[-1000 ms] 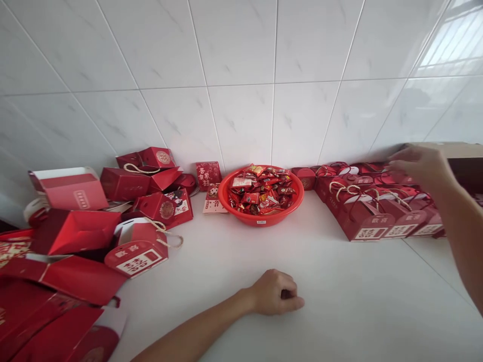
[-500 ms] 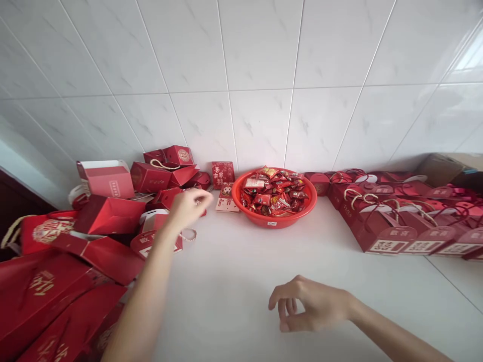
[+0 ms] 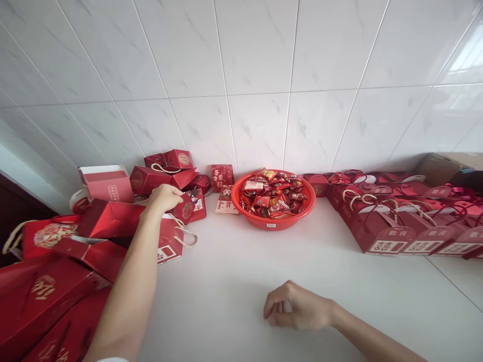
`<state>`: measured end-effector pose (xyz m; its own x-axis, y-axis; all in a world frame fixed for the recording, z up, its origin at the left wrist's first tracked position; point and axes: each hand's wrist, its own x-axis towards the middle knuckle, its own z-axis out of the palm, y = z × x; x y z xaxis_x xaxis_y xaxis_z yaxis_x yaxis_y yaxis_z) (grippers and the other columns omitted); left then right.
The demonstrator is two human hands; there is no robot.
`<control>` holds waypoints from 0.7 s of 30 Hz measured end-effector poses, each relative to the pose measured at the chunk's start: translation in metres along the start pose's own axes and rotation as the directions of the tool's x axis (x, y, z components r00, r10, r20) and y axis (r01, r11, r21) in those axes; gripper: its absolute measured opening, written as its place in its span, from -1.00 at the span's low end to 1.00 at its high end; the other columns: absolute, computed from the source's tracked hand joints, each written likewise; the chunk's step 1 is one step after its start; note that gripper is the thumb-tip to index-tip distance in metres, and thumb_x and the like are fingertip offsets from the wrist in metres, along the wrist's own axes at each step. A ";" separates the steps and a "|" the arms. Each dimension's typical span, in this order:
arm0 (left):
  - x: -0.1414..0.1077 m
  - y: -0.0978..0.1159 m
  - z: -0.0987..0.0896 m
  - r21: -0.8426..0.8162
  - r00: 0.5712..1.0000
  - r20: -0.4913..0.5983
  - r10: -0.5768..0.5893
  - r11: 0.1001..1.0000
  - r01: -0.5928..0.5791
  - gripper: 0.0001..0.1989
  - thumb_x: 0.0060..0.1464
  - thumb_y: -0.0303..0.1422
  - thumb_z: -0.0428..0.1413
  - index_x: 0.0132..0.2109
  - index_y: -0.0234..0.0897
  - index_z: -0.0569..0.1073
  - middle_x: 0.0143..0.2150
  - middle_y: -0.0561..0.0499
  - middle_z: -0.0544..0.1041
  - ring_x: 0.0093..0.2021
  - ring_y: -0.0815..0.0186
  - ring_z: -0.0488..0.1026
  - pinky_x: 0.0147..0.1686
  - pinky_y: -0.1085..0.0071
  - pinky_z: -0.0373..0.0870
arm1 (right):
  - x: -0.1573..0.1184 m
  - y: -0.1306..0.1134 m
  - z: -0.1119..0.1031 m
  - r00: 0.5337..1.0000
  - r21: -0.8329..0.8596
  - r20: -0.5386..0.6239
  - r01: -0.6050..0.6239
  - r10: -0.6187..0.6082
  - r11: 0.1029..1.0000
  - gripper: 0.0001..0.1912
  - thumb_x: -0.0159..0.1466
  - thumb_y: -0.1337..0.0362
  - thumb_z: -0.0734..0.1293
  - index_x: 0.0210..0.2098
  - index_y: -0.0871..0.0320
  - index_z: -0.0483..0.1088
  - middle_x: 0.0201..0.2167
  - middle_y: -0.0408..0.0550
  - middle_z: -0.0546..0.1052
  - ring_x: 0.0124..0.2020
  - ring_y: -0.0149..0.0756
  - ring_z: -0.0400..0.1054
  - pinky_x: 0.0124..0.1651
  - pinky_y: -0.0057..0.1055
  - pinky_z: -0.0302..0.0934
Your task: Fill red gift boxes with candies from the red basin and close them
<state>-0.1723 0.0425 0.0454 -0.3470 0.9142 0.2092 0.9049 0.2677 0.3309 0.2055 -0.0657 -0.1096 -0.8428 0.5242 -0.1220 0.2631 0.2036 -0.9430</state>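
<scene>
My left hand (image 3: 164, 199) reaches into the left pile, its fingers pinched at the top edge of a red box (image 3: 187, 207) with a round emblem. Just below that hand stands another red box (image 3: 170, 238) with rope handles, partly covered by my wrist. Over the white table, my right hand (image 3: 298, 306) hovers with curled fingers pressed together and nothing visible in them. An orange-red basin (image 3: 271, 222) full of wrapped sweets (image 3: 277, 193) sits near the wall, between and beyond my hands.
Larger red boxes (image 3: 41, 296) crowd the left side. Small red cards (image 3: 222, 177) stand beside the basin. Rows of red handled boxes (image 3: 388, 231) fill the right side, with a cardboard box (image 3: 445, 165) behind them. A tiled wall (image 3: 260, 120) closes off the back.
My left hand has moved left and slightly up, and the emblem box and rope-handled box show more. My right hand has shifted slightly left, its fingers closing.
</scene>
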 end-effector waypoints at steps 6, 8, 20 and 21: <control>-0.023 0.043 -0.017 -0.131 1.000 0.026 0.008 0.991 -0.004 -0.79 -0.08 -0.42 0.20 -0.23 -0.20 0.64 -0.23 -0.05 0.67 -0.15 0.06 0.60 -0.15 0.30 0.49 | 0.001 -0.004 -0.006 0.996 0.081 -0.085 -0.001 0.008 0.997 -0.86 0.20 0.34 0.38 -0.28 0.21 0.58 -0.44 -0.07 0.59 -0.44 -0.37 0.46 -0.31 -0.46 0.31; -0.038 0.055 -0.023 -0.206 0.988 0.095 0.118 0.974 -0.096 -0.79 -0.07 -0.36 0.20 -0.23 -0.21 0.64 -0.27 -0.01 0.66 -0.23 0.13 0.60 -0.20 0.34 0.50 | 0.001 -0.007 -0.011 0.989 0.118 -0.148 0.031 -0.014 0.993 -0.86 0.22 0.27 0.39 -0.30 0.22 0.56 -0.45 -0.06 0.58 -0.47 -0.39 0.43 -0.33 -0.45 0.30; -0.158 0.122 0.033 -0.074 0.489 0.294 0.821 0.530 -0.845 -0.68 0.15 -0.61 -0.03 -0.28 -0.22 0.59 -0.31 -0.01 0.49 -0.39 0.34 0.42 -0.36 0.43 0.31 | 0.011 -0.060 -0.082 0.876 0.136 -0.463 0.221 -0.135 0.966 -0.54 0.23 -0.11 0.40 -0.47 0.18 0.35 -0.61 -0.17 0.42 -0.59 -0.46 0.25 -0.49 -0.48 0.17; -0.164 0.124 0.039 -0.055 0.466 0.326 0.822 0.509 -0.859 -0.68 0.13 -0.64 -0.03 -0.29 -0.23 0.58 -0.30 -0.02 0.48 -0.38 0.33 0.43 -0.38 0.42 0.31 | 0.012 -0.064 -0.087 0.874 0.095 -0.466 0.201 -0.135 0.975 -0.55 0.24 -0.09 0.40 -0.49 0.17 0.32 -0.63 -0.19 0.40 -0.60 -0.47 0.22 -0.51 -0.49 0.13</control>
<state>0.0066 -0.0626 0.0166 0.6627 0.7457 0.0693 0.7450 -0.6658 0.0395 0.2194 -0.0005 -0.0236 -0.5537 0.8162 0.1648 0.0426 0.2254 -0.9733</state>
